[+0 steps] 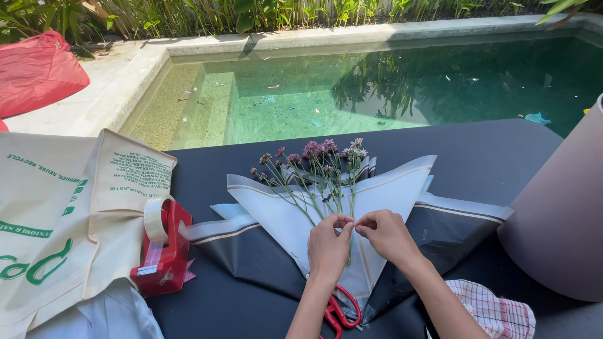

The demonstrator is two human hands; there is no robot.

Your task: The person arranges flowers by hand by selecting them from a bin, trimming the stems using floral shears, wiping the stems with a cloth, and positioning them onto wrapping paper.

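Fingers pinching flower stems on the wrapping paper

Both hands meet over the lower stems of a small bunch of flowers (pixel 317 169). The left hand (pixel 326 246) and right hand (pixel 386 233) have their fingers (pixel 342 221) drawn narrow, tip to tip, pinching something too small to make out right at the stems. By my judgement this is the binding or fixing step, with the stems being held together on the sheet before wrapping; the next move would call for keeping that pinch firm so the stems do not fan apart.

Counted: one bunch of pink-purple flowers, blooms lying beyond the fingers; one grey-and-white wrapping paper (pixel 282 220) spread under the hands on the dark desk (pixel 490 157); one red tape dispenser (pixel 164 251) well to the left of the fingers; one pair of red-handled scissors (pixel 339 312) just behind the left wrist; one checked cloth (pixel 496 311) near the right forearm; one cream tote bag (pixel 69 213) at far left
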